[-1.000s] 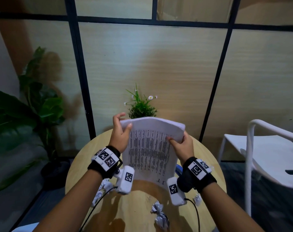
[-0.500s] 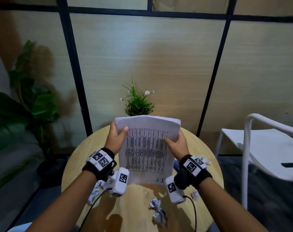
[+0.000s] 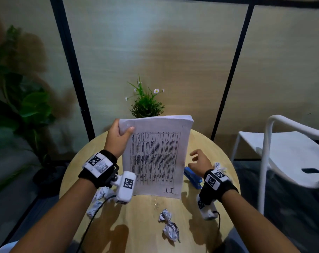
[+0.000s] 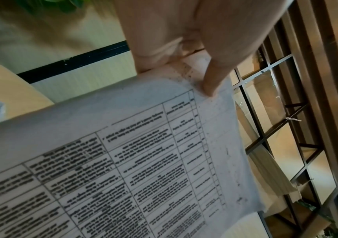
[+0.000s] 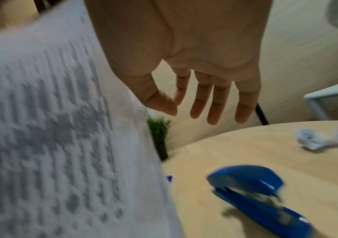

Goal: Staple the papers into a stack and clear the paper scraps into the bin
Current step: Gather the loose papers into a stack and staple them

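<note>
A stack of printed papers (image 3: 155,154) stands upright on its bottom edge on the round wooden table (image 3: 217,154). My left hand (image 3: 118,136) pinches its top left corner, thumb on the front page (image 4: 123,161). My right hand (image 3: 198,159) hovers open just right of the stack, fingers spread (image 5: 204,99), holding nothing. A blue stapler (image 3: 192,177) lies on the table right below that hand (image 5: 259,198). Crumpled paper scraps lie at the front middle (image 3: 168,225), at the left under my wrist (image 3: 100,196) and at the right (image 3: 218,166). No bin is in view.
A small potted plant (image 3: 146,105) stands at the table's far edge behind the papers. A white chair (image 3: 282,156) is to the right. A large leafy plant (image 3: 18,110) stands on the floor at left. A panelled wall closes the back.
My right hand has let go of the stack's right edge and dropped down toward the stapler. The left hand alone now holds the papers, which stand straighter.
</note>
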